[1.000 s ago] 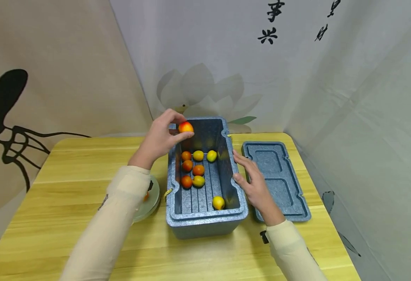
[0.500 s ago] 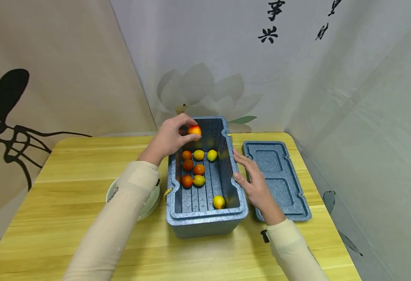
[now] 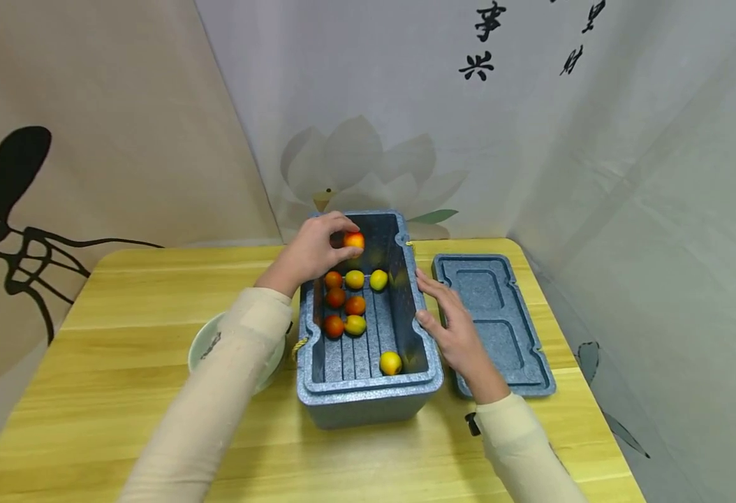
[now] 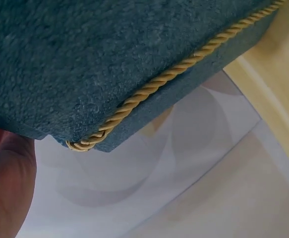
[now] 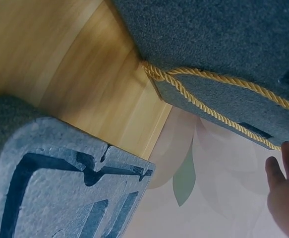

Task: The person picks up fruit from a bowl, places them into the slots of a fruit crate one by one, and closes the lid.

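A grey foam box [image 3: 368, 402] stands open on the wooden table, with several small red-orange and yellow fruits [image 3: 355, 304] on its ribbed floor. My left hand [image 3: 318, 250] reaches over the box's far left rim and pinches a red-orange fruit [image 3: 354, 241] just inside the far end. My right hand [image 3: 448, 323] lies with straight fingers against the box's right rim. In the left wrist view the box's outer wall [image 4: 109, 59] with its yellow cord [image 4: 174, 74] fills the frame. The right wrist view shows the same wall [image 5: 223, 54], the cord [image 5: 208, 106] and my fingertips [image 5: 283, 193].
The box's grey lid [image 3: 492, 321] lies flat to the right of the box, near the table's right edge. A pale green plate [image 3: 207, 349] sits left of the box, partly under my left sleeve. Printed cloth walls close in behind and to the right.
My left hand has carried the red-orange fruit rightward and down, from above the box's far left corner to inside its far end. The right hand has stayed on the rim.
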A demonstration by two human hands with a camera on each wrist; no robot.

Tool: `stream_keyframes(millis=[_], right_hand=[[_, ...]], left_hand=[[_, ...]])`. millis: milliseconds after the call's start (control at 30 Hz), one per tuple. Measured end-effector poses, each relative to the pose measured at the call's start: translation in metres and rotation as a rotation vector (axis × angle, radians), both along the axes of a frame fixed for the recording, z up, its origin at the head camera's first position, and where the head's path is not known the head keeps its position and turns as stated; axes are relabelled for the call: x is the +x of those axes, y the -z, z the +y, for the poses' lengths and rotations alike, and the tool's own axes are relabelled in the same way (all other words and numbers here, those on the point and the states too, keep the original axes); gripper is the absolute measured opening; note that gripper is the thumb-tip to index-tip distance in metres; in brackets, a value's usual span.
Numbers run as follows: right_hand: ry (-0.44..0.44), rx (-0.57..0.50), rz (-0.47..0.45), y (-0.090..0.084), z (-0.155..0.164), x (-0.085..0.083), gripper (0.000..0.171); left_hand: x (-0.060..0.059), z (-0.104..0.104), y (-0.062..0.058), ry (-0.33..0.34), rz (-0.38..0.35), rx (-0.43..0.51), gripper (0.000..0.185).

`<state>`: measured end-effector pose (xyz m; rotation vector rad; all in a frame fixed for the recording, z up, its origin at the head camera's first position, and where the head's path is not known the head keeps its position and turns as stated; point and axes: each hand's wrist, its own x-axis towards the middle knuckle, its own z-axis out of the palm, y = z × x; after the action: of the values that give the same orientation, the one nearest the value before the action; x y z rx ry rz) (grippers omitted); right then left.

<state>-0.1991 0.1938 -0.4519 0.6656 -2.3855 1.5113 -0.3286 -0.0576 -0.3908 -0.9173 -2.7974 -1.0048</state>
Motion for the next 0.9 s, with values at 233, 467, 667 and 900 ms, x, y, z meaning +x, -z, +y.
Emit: stream_keyframes(millis=[233,467,667,900], right_hand=[[-0.001,-0.023,0.011,0.003,0.000,0.000,0.045],[-0.002,-0.019,-0.005,0.003,-0.002,0.000,0.045],[-0.007,-0.017,-0.003,0.004,-0.003,0.001,0.045],[0.006,-0.026,0.017,0.002,-0.004,-0.001,0.045]], left_hand=[[-0.003,0.002,0.001,0.004,-0.012,-0.036,0.041],[-0.003,0.001,0.006,-0.005,-0.027,-0.042,0.041],[-0.001,0.000,0.010,0.025,-0.012,-0.050,0.038],[-0.005,0.001,0.009,0.020,0.026,-0.053,0.038]])
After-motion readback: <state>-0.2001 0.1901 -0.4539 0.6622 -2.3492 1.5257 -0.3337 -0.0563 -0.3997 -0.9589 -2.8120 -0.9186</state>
